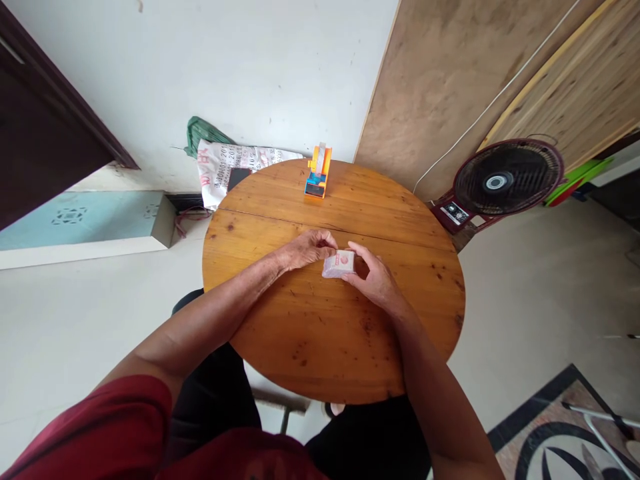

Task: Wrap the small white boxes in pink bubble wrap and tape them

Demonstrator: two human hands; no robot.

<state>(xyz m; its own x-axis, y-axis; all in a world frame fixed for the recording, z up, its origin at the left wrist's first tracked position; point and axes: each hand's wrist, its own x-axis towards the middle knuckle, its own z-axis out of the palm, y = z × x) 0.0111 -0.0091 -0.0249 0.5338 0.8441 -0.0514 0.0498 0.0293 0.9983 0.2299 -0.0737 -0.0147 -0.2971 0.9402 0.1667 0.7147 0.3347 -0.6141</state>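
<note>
A small stack that looks like a deck of playing cards (339,264), white on top with red print and with pale purple sides, is between my hands over the middle of the round wooden table. My left hand (311,249) pinches its far left corner, fingers curled together. Around its right side curves my right hand (373,273), thumb at the near edge and index finger at the far edge. The stack's sides look slanted. Whether it rests on the wood or is held slightly above it, I cannot tell.
An orange and blue tape dispenser (318,175) stands at the far side of the wooden table (310,333). Behind the table lies a printed white sack (215,170) against the wall. To the right is a dark red fan (500,183), and a pale blue box (85,217) lies at left.
</note>
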